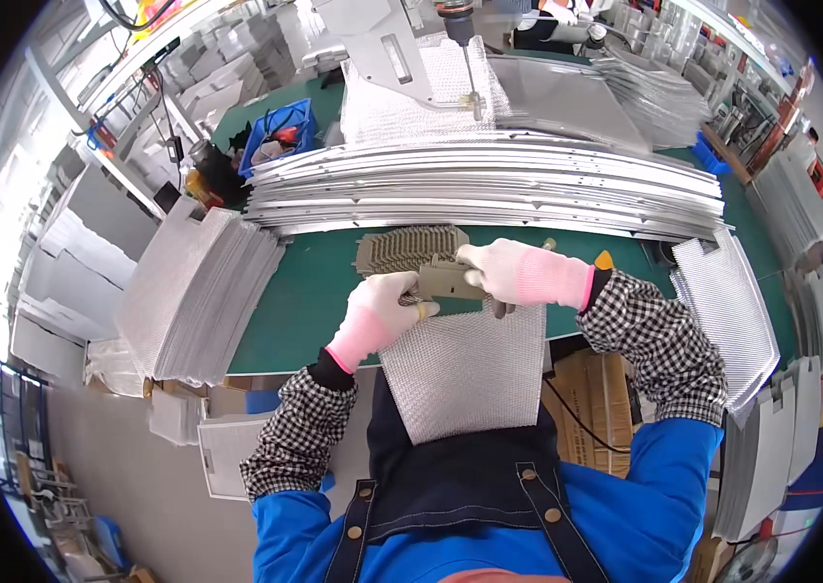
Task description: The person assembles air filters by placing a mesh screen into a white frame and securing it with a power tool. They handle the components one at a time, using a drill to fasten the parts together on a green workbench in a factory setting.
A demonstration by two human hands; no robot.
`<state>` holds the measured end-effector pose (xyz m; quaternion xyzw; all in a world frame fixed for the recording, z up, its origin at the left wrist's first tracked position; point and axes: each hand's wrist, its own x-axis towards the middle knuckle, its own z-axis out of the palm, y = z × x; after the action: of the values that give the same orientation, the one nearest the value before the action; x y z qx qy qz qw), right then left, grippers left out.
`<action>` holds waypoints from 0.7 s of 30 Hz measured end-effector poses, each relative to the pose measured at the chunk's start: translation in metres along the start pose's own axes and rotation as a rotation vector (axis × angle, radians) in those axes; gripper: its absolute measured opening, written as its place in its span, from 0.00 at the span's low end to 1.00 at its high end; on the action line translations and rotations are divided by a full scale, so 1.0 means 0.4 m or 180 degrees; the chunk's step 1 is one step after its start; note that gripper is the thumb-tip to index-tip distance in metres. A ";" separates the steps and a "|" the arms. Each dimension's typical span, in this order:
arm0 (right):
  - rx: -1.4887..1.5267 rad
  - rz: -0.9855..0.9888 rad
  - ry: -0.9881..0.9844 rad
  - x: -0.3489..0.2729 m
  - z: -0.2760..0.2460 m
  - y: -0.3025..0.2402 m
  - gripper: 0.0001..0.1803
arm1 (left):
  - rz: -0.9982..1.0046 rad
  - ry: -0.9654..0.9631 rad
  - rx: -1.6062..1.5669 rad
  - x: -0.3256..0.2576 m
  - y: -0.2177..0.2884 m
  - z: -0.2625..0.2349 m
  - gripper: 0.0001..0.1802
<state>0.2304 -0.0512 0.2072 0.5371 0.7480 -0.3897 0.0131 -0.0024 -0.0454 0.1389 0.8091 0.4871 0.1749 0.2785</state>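
Observation:
Between my two gloved hands is a small khaki metal plate with a little hole in it. My left hand grips its left edge, fingers closed. The fingers of my right hand are closed round its right end. Just beyond, a stack of similar khaki plates lies on the green tabletop. Below my hands a silvery mesh sheet overhangs the table's near edge toward my lap. The plate is above the sheet's far end; whether they touch, I cannot tell.
Long white metal strips are piled across the table behind the plates. A stack of mesh sheets leans at the left, another at the right. A grey machine with a vertical spindle stands beyond. A blue bin is far left.

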 end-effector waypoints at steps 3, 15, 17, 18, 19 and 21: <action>-0.0603 -0.0058 0.0001 -0.002 0.001 -0.020 0.17 | -0.0207 -0.0192 0.0172 0.003 0.020 -0.023 0.24; -0.0913 -0.0307 0.0479 0.040 -0.002 0.084 0.30 | 0.0432 0.0360 -0.0554 0.002 -0.044 0.011 0.20; -0.0739 -0.0187 0.0445 0.039 0.028 0.128 0.33 | 0.0495 0.0373 -0.0716 0.003 -0.050 0.017 0.20; -0.0677 -0.0255 0.0371 0.042 0.030 0.144 0.33 | 0.0531 0.0386 -0.0795 0.006 -0.051 0.019 0.20; -0.0612 -0.0322 0.0298 0.046 0.026 0.158 0.32 | 0.0516 0.0352 -0.0846 0.006 -0.045 0.019 0.17; -0.0573 -0.0387 0.0103 0.044 0.013 0.165 0.31 | 0.0818 0.0331 -0.0677 0.014 -0.059 0.024 0.17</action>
<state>0.2746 -0.0325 0.1585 0.4936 0.8113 -0.3122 0.0255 -0.0106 -0.0344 0.1168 0.8205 0.3721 0.3012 0.3123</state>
